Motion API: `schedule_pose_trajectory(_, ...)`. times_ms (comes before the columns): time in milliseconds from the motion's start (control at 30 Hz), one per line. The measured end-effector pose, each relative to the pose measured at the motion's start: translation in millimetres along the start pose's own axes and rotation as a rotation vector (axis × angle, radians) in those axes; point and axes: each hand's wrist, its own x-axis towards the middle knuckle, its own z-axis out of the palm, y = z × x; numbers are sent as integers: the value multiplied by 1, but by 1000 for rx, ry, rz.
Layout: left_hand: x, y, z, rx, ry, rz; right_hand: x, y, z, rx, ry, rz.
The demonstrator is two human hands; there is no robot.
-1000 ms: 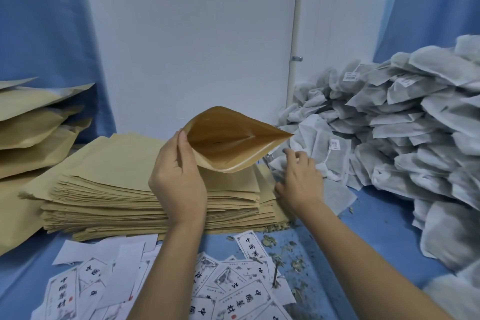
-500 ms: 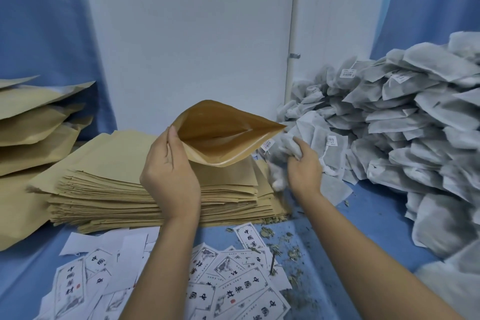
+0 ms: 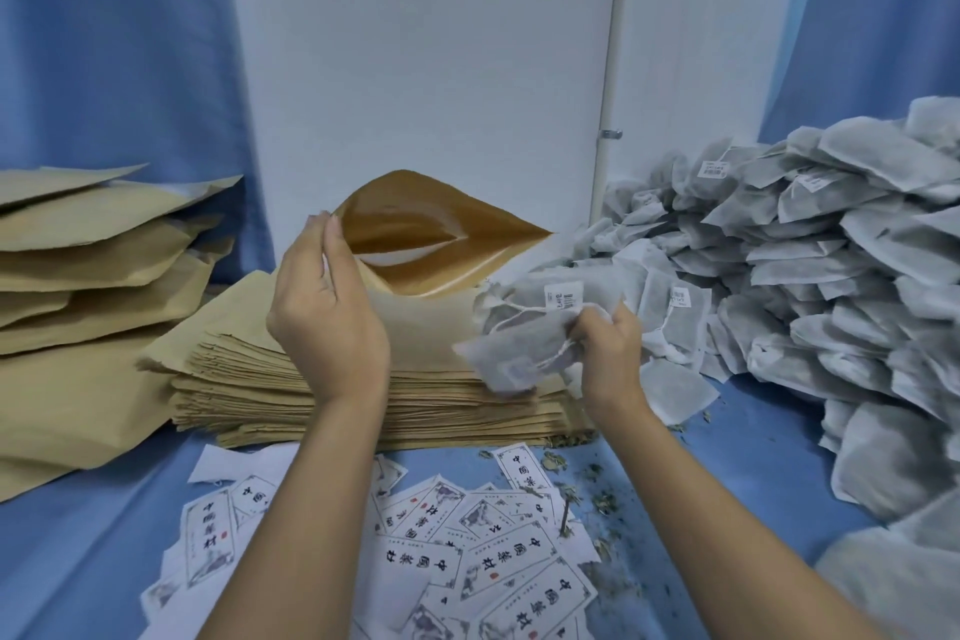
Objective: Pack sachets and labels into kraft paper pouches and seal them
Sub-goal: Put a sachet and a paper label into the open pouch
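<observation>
The left hand [image 3: 327,322] holds a brown pouch [image 3: 431,244] open over the stack of flat pouches [image 3: 249,379]. The right hand [image 3: 608,353] grips white sachets [image 3: 524,327] just beside its mouth. Labels [image 3: 498,561] lie near the front edge of the tabletop [image 3: 78,561].

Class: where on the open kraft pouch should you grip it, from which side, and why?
Pinch the left rim of the open pouch from the left, as the left hand does. Its mouth gapes toward the right hand holding sachets, so this likely keeps the opening clear.
</observation>
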Motion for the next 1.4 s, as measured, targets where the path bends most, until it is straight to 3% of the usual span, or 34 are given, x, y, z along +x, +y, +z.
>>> schedule_pose_trajectory(133, -5, -7, -4, 94, -126, 55, -6, -20, 18, 194, -74, -42)
schedule_pose_trajectory(367, -35, -15, -7, 100, -260, 0, -14, -26, 34, -48, -92, -288)
schedule_pose_trajectory(500, -39, -15, -6, 85, -270, -40, -19, -27, 39, -53, -35, -283)
schedule_pose_trajectory(633, -43, -17, -7, 87, -280, -88, -15, -35, 43, 3, 88, -154)
schedule_pose_trajectory(867, -43, -12, -3, 23, -239, -209, -23, -24, 39, -58, -1, -390)
schedule_pose_trajectory(1100, -38, -9, -1, 51, -245, -251, -35, -7, 22, -429, 31, -655)
schedule_pose_trajectory(1300, -46, -8, -2, 53, -311, -193, -33, -17, 27, -945, 165, -658)
schedule_pose_trajectory(1400, -54, -8, -4, 51, -344, -157, -23, -21, 36, -1245, -77, -515)
